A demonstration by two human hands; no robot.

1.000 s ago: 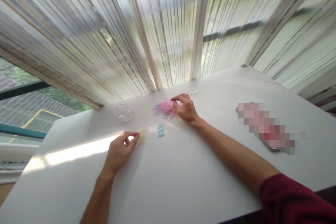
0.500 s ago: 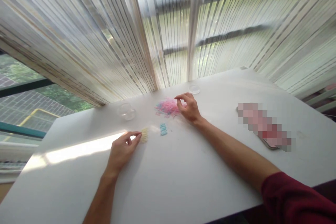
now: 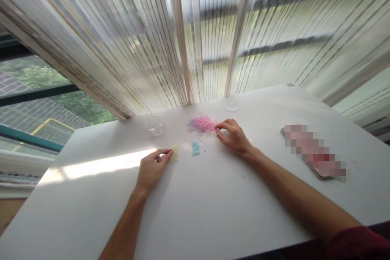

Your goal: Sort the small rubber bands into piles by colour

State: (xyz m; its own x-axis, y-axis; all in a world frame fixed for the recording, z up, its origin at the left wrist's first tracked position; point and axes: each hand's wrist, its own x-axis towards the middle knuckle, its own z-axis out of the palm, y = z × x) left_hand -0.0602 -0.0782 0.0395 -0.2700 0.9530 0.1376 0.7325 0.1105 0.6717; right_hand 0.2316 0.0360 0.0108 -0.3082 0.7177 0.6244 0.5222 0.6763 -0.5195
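A loose pile of small, thin pink and blue pieces (image 3: 201, 124), resembling paper clips, lies toward the back of the table. Closer to me are a short row of yellow pieces (image 3: 175, 152) and a short row of blue ones (image 3: 195, 148). My left hand (image 3: 154, 167) is pinched, thumb and index at the left edge of the yellow row; whatever sits between the fingertips is too small to make out. At the pile's right edge, my right hand (image 3: 234, 136) has thumb and forefinger drawn together, and anything in that pinch cannot be seen.
A clear round container (image 3: 155, 126) stands back left, and a clear round lid (image 3: 232, 106) lies behind the pile. On the right rests a phone-shaped pink item (image 3: 313, 150), blurred out. String curtains (image 3: 152, 48) hang along the table's far edge.
My right hand has drawn slightly away from over the pile to its right edge, with the fingertips closer together. My left hand stays by the yellow row. The view has shifted slightly.
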